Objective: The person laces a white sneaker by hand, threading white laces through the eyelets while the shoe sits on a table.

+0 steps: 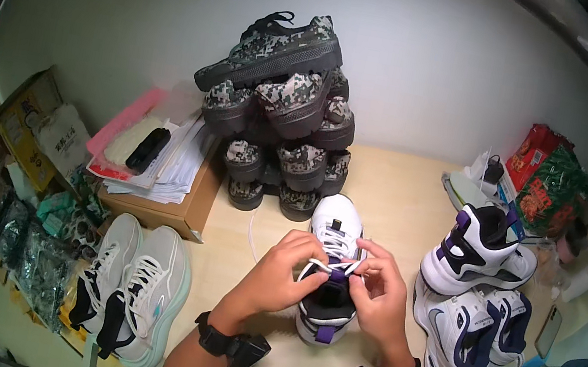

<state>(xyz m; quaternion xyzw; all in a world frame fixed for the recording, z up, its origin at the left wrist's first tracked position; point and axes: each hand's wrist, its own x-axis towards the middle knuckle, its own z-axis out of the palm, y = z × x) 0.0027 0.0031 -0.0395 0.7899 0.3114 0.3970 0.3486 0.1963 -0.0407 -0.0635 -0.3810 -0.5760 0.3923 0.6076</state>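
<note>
A white sneaker [334, 226] with purple and black trim stands on the wooden table [402, 195], its toe pointing away from me. My left hand [284, 272] pinches a white lace [319, 266] over the sneaker's tongue. My right hand [379, 289] pinches the other end of the lace, close beside the left. Both hands sit over the shoe's opening and hide part of the laces. A black band is on each wrist.
A stack of camouflage shoes [282, 115] rises at the back. Two white and purple sneakers [476, 286] lie at the right. A pale grey pair [134, 285] sits at the left. Papers on a cardboard box [163, 168] and snack bags [549, 185] flank the table.
</note>
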